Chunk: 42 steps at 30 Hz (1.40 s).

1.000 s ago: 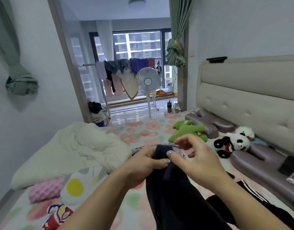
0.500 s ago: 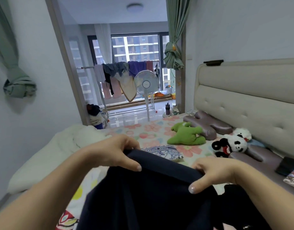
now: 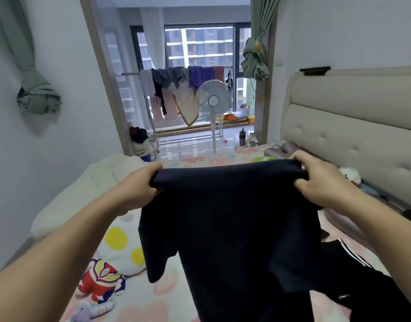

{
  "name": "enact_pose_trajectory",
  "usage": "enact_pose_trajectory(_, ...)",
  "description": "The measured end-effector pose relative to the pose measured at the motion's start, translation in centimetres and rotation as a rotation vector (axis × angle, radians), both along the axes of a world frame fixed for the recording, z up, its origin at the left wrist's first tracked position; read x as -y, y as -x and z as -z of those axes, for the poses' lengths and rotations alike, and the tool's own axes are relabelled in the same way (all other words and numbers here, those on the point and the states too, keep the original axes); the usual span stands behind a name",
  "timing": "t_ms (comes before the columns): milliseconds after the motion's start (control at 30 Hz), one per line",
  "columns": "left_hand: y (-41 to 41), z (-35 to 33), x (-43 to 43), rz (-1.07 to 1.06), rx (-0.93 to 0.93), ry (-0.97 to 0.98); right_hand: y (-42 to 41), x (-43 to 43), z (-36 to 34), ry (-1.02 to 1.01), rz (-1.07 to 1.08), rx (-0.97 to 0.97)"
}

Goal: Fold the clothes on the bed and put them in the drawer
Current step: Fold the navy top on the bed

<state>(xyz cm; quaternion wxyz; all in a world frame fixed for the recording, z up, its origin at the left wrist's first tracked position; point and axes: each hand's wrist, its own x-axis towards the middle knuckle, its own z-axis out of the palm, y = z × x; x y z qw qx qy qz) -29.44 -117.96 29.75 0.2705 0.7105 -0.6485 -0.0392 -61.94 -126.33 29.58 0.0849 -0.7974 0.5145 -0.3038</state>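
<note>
dark garment (image 3: 227, 228) screening bed (image 3: 167, 296) (panda (image 3: 349, 176) peeking), fan (image 3: 213, 101) beyond

Bed (image 3: 167, 293): pink floral sheet. White duvet (image 3: 84, 194) bunched along left edge. Spotted cushion (image 3: 121, 247) beside it, red-white-blue plush figure (image 3: 100, 282) just nearer. Black white-striped garment (image 3: 353, 263) lying at right. Panda plush (image 3: 349, 175), brown pillow (image 3: 287, 147) near headboard (image 3: 350, 126); green shape (image 3: 262, 159), possibly plush, mostly hidden.
</note>
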Motion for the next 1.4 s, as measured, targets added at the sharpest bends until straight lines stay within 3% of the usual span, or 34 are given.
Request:
enact_pose_trajectory(200, -0.4, -0.3, 0.9, -0.104, -0.049, 0.159, 0.7, 0.5, -1.1, 0.035, 0.050, 0.056)
enact_pose_trajectory(300, -0.7, -0.8, 1.2, -0.037, -0.235, 0.125, 2.2, 0.8, -2.1, -0.172, -0.134, 0.286)
enact_pose_trajectory(433, -1.6, -1.9, 0.6, 0.146, -0.578, -0.071, 4.3, 0.5, -3.3, -0.467, -0.415, 0.534)
enact_pose_trajectory(500, -1.4, -2.0, 0.8, 0.147, -0.507, -0.082, 4.8, 0.8, -3.4, -0.473, -0.397, 0.560)
enact_pose_trajectory(600, 0.4, -1.7, 1.9, 0.029, -0.225, 0.120, 4.8, 1.1, -3.4, -0.513, -0.324, 0.693)
enact_pose_trajectory(667, 2.1, -2.0, 2.0, 0.008, -0.259, 0.257, 4.7, 1.1, -3.1, -0.545, -0.256, 0.783)
enact_pose_trajectory(733, 3.2, -2.7, 1.5, 0.132, -0.443, 0.224, 4.6, 1.1, -2.1, -0.488, -0.101, 0.733)
enact_pose_trajectory(867, 5.3, -4.5, -0.8, 0.388, -0.662, 0.035, 5.1, 2.1, 2.0, -0.388, 0.227, 0.389)
enact_pose_trajectory(1067, 6.6, -6.8, -2.8, 0.525, -0.729, -0.262, 4.6, 1.3, 7.1, -0.861, 0.093, 0.606)
enact_pose_trajectory(1300, 8.9, -8.6, -2.2, 0.429, -0.722, -0.207, 3.0, 1.2, 11.1, -0.924, 0.074, 0.607)
enact_pose_trajectory(1400, 11.1, -9.3, -1.5, 0.383, -0.752, -0.166, 2.3, 0.1, 12.7, -0.797, 0.059, 0.695)
